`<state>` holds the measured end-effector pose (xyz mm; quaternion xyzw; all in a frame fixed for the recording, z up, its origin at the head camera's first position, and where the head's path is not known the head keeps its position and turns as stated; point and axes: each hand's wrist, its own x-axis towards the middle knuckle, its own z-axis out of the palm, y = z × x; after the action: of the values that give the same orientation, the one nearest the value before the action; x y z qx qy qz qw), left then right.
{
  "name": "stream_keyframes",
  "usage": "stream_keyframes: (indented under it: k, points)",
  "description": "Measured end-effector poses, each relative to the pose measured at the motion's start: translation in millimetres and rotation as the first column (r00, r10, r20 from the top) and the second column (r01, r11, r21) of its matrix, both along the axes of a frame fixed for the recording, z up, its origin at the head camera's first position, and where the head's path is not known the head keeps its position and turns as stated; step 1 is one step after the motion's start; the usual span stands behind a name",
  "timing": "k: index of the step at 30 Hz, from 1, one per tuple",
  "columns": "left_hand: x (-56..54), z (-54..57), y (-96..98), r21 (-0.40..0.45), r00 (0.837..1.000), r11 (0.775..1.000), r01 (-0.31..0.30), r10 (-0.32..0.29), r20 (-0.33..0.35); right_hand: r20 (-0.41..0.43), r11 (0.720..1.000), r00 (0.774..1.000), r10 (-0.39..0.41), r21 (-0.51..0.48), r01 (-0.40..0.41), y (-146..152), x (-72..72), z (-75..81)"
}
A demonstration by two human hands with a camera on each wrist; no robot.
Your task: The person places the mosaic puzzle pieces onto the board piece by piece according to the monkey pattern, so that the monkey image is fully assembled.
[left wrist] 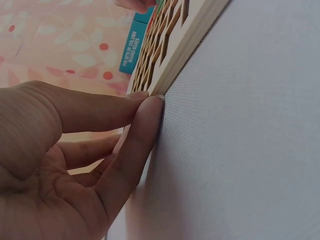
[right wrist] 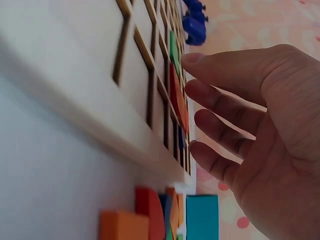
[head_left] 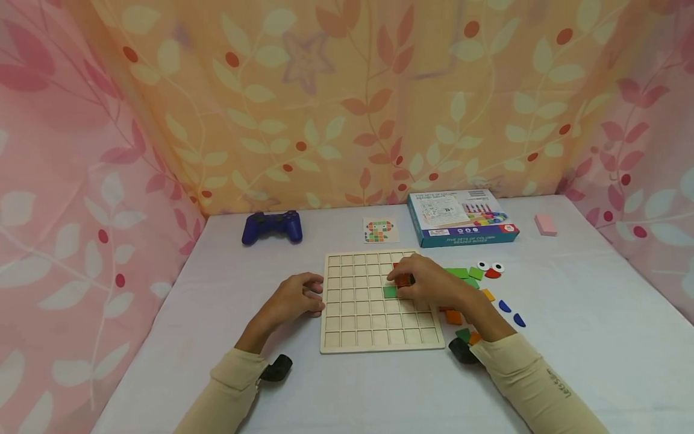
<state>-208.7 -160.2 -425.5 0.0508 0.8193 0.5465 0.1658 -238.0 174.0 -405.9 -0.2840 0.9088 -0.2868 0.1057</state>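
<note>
A square wooden grid board (head_left: 355,342) lies on the table in front of me. My left hand (head_left: 290,296) touches the board's left edge with thumb and fingertips; the left wrist view shows these tips right at the rim. Over the right part of the grid is my right hand (head_left: 434,280), fingers gently bent and apart, fingertips close over the tiles. A green tile (head_left: 390,292) sits in a cell beside the thumb. Red and orange tiles (right wrist: 177,97) lie in the grid near the fingertips, with a blue piece (right wrist: 181,136) farther along. The right hand hides part of the grid in the head view.
Loose pieces lie right of the board, among them an orange tile (head_left: 453,317), blue half-rounds (head_left: 505,306) and eye pieces (head_left: 497,267). Behind stand a pattern card (head_left: 381,230), a box (head_left: 468,238), a blue game controller (head_left: 272,228) and a pink block (head_left: 545,225).
</note>
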Motion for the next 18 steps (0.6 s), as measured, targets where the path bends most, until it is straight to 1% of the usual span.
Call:
stream_keyframes:
  k: [8,13,18]
  points:
    - [-0.4,0.6,-0.7,-0.001,1.000,1.000,0.008,-0.008,-0.001,0.070,0.994,0.991,-0.110,-0.018,0.112,23.9,-7.9,6.8]
    - [-1.5,0.3,-1.1,-0.004,1.000,1.000,0.007,-0.007,-0.005,0.054,0.986,0.985,-0.165,-0.008,0.165,42.2,-11.4,10.3]
    - [-2.2,-1.9,-1.1,0.000,1.000,1.000,0.005,-0.005,0.000,0.058,0.972,0.970,-0.236,0.004,0.236,62.8,-15.9,9.6]
